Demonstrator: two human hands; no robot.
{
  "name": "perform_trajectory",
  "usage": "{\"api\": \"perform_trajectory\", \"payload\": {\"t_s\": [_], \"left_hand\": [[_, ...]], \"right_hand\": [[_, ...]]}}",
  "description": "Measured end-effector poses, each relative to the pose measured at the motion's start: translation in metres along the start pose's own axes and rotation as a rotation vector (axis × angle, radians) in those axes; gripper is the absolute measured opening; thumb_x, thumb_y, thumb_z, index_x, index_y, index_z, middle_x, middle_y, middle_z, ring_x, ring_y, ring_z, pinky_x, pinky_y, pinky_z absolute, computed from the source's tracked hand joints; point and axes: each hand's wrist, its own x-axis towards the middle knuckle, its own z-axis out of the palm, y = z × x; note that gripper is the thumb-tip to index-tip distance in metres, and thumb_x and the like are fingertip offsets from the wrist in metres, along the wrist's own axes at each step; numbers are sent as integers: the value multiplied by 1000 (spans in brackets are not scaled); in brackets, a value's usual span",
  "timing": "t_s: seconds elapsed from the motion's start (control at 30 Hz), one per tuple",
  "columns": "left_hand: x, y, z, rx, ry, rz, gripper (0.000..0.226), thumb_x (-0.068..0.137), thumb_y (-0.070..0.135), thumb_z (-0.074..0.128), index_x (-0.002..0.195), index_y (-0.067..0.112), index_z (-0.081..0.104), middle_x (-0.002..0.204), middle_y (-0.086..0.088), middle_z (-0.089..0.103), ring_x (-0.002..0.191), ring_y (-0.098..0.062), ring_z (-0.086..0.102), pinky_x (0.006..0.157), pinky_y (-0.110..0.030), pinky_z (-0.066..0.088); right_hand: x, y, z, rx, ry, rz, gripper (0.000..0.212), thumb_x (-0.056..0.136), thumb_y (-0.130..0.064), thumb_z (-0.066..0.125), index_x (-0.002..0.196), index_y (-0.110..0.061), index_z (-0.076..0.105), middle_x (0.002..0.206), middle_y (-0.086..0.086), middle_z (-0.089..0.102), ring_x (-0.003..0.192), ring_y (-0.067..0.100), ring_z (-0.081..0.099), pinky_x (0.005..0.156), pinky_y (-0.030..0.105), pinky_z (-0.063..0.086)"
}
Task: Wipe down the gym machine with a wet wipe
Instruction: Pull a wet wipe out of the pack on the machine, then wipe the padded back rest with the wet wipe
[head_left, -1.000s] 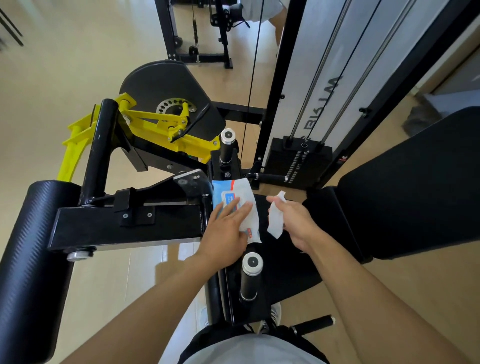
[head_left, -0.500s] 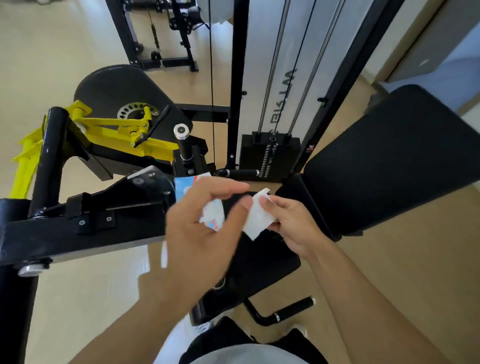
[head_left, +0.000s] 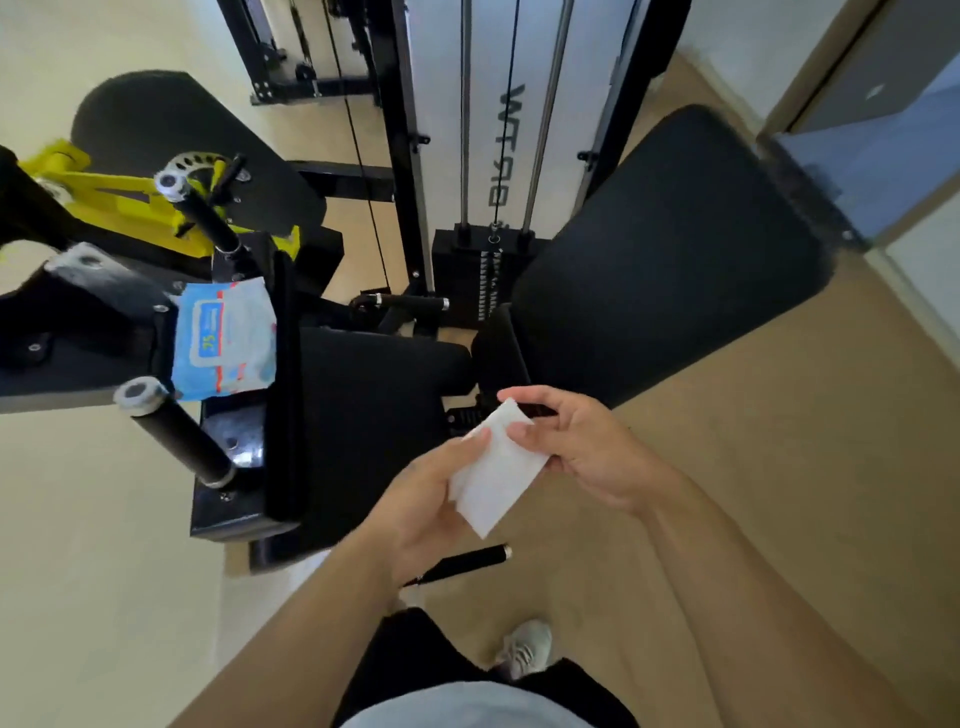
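Note:
A folded white wet wipe (head_left: 493, 473) is held between both hands in front of the black gym machine. My left hand (head_left: 421, 499) cups it from below with the thumb on its top edge. My right hand (head_left: 582, 447) pinches its upper right corner with thumb and fingers. The machine's black seat pad (head_left: 379, 395) lies just beyond the hands, and the large black back pad (head_left: 670, 254) rises to the right. A blue-and-white wipe pack (head_left: 223, 338) rests on the machine frame at the left, apart from both hands.
Two black foam-grip handles (head_left: 176, 441) (head_left: 202, 213) stick up beside the pack. Yellow lever parts (head_left: 119, 202) and a black cam plate sit at the far left. The weight stack (head_left: 478, 270) with cables stands behind. A low handle (head_left: 462, 564) projects near my shoe on the tan floor.
Both hands have pulled back from the wipe pack toward me with the wipe. My left hand left the pack and now holds the wipe. The view swung to the right.

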Motion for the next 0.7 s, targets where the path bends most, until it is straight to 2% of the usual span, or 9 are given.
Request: {"api": "perform_trajectory", "payload": {"t_s": [0.07,0.1,0.2,0.3,0.4,0.5,0.6,0.63,0.7], "left_hand": [[10,-13,15,-30,69,96,47,92,31,68,132,7,62,129,-21,67,119,-36,65,98,-47,56],[15,-17,22,-41,109,138,46,91,29,68,130,6,63,127,-20,68,119,-36,65,100,-48,54],[30,-23,39,49,162,238,34,90,25,68,120,9,70,118,-16,73,110,-32,70,90,-44,59],[45,-22,50,172,167,277,30,85,26,72,112,13,75,111,-15,75,101,-32,73,80,-42,61],[64,-19,55,195,127,290,33,87,28,71,115,11,74,109,-13,75,98,-27,74,76,-37,59],[92,-10,53,233,216,370,26,91,29,70,113,15,75,107,-8,76,98,-24,74,77,-37,60],[131,3,46,193,352,436,17,95,20,68,109,15,77,101,-5,78,94,-19,74,76,-30,60],[144,8,45,171,379,441,16,95,19,69,108,15,76,98,-4,78,91,-17,74,74,-27,59],[171,18,46,142,392,461,16,95,18,69,108,16,76,94,-3,78,86,-14,73,74,-26,59]], "right_hand": [[-11,4,-22,-21,23,22,39,95,-21,71,131,-30,62,105,10,77,109,33,69,101,62,50],[-14,6,-31,-16,33,40,43,94,-21,72,134,-30,60,105,10,77,107,32,70,101,60,51],[-18,8,-54,24,-28,128,50,91,-28,73,139,-22,60,113,9,76,110,29,70,102,53,53],[-9,7,-71,4,-159,221,60,84,-54,71,129,-14,68,122,8,72,116,24,67,101,43,54],[13,6,-86,-57,-180,274,71,75,-61,80,125,-12,69,124,11,70,120,29,65,104,47,53],[44,-10,-102,-193,-136,243,48,83,-40,82,121,-14,71,116,7,74,113,26,69,99,46,56],[84,-45,-116,-366,-36,159,20,93,-22,74,113,-17,74,101,-1,78,97,16,73,76,26,60],[100,-57,-122,-464,-4,122,16,95,-22,71,110,-18,75,99,-3,77,95,15,73,73,25,59],[132,-84,-132,-729,13,26,12,97,-28,68,103,-20,75,95,-3,76,92,17,71,76,32,58]]}}
